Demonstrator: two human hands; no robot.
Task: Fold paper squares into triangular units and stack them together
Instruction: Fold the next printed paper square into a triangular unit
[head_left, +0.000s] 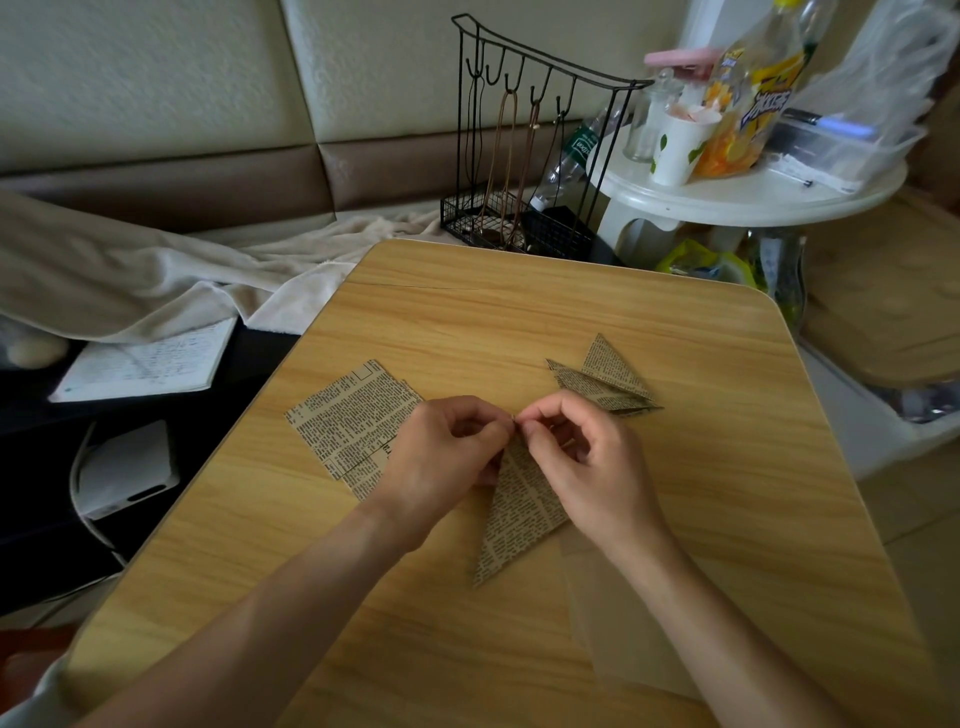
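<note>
My left hand (447, 441) and right hand (582, 452) both pinch the far tip of the folded paper (514, 509); its long axis runs from my fingertips back toward me along the table (519, 322)

Both hands (447, 441) (587, 457) pinching folded paper (519, 509)

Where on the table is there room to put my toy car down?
Bare wood lies along the table's far edge, beyond the flat paper squares and folded triangles. The middle is crowded: both hands pinch a folded sheet.
</note>
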